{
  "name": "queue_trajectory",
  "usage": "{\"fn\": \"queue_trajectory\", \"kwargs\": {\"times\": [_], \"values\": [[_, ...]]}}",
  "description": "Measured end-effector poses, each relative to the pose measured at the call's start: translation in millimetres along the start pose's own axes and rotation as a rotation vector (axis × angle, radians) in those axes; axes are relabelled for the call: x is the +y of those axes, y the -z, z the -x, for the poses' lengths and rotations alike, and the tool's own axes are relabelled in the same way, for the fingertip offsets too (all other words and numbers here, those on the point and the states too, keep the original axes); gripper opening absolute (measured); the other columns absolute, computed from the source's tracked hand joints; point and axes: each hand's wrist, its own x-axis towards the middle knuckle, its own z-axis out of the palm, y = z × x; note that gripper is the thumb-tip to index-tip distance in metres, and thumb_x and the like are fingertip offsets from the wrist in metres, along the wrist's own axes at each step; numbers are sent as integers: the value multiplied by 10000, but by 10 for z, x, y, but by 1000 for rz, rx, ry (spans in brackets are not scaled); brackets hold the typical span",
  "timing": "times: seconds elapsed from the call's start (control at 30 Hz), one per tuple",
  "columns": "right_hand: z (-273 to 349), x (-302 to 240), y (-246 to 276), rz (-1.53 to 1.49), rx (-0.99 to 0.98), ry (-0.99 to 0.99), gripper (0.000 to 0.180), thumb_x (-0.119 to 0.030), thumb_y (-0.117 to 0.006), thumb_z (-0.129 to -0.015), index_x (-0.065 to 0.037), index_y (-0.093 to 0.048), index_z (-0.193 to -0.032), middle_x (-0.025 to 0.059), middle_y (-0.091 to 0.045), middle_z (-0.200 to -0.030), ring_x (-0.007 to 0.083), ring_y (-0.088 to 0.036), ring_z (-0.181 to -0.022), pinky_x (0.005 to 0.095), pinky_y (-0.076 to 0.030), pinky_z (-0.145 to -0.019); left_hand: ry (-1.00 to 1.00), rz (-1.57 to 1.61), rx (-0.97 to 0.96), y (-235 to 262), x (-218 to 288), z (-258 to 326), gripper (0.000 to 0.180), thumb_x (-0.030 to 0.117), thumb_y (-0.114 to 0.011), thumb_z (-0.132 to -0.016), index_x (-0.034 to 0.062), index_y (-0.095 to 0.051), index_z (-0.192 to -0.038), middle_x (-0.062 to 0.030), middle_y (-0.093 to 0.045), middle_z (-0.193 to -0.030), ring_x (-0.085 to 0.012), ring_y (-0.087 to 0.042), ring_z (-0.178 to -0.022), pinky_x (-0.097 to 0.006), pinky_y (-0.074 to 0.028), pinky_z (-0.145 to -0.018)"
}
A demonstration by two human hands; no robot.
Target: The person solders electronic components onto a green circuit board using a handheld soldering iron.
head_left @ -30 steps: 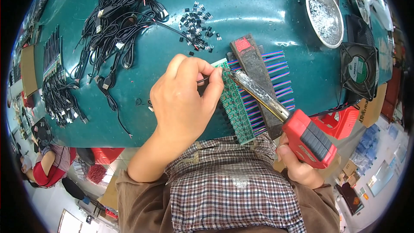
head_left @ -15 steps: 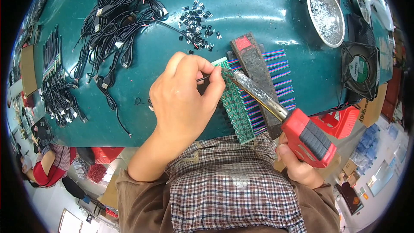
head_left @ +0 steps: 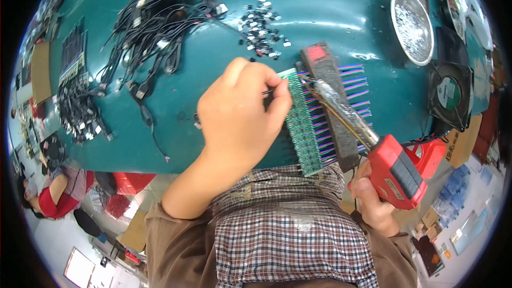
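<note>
My left hand (head_left: 240, 112) is closed in a pinch on a thin black cable (head_left: 268, 92), at the upper left edge of a green circuit board panel (head_left: 303, 130). Most of the cable is hidden behind the fingers. My right hand (head_left: 372, 201) grips a red and black soldering gun (head_left: 396, 173). Its metal barrel slants up and left over a dark heavy bar (head_left: 335, 112) with a red patch, and the tip hangs near the board's upper right edge. The bar lies across rows of coloured ribbon wires (head_left: 358, 89) that stick out from the panel's right side.
Beyond my left hand lie a heap of black cables (head_left: 160, 26) and a pile of small black components (head_left: 261, 28). Finished-looking cable bundles (head_left: 80, 109) lie far left. A metal bowl (head_left: 412, 26) and a black fan (head_left: 449, 93) stand at right. Another person (head_left: 58, 197) sits at lower left.
The soldering gun's tip has drawn back to the right, away from my left fingertips. My left hand keeps its pinch at the board's edge. The whole view has shifted slightly.
</note>
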Motion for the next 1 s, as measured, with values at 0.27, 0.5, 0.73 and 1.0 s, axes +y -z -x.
{"fn": "queue_trajectory", "kwargs": {"times": [0.27,0.5,0.73,1.0], "values": [[39,-45,-40,-272,152,-77,162,-76,-604,-921,-4,-469,-974,64,-490,-755,82,-388,-462,253,-361,-431,-189,-278,19,830,-241,212,321,-15,-672,-683,147,-758,-947,-48,-653,-1076,-272,-608,-1011,-390,-455,-851],[18,-21,-95,-341,191,-55,177,-84,-594,-923,6,-476,-1018,69,-497,-784,68,-360,-445,249,-375,-445,-103,-497,-205,1440,-802,679,268,-46,-722,-657,101,-759,-878,-103,-622,-1164,-324,-585,-1090,-444,-450,-905],[39,-77,-94,-264,178,-15,152,-88,-588,-923,-2,-481,-988,56,-473,-756,81,-379,-484,255,-376,-446,-286,-438,-203,1348,-805,554,252,-46,-782,-691,39,-679,-905,-109,-649,-1129,-326,-620,-1048,-449,-486,-914],[-4,-156,-61,-235,162,-38,166,-45,-633,-889,-10,-498,-977,54,-483,-763,116,-441,-573,269,-431,-517,-124,273,-191,694,-108,336,186,-93,-704,-813,1,-668,-970,-113,-654,-947,-172,-631,-774,-268,-511,-629]]}}
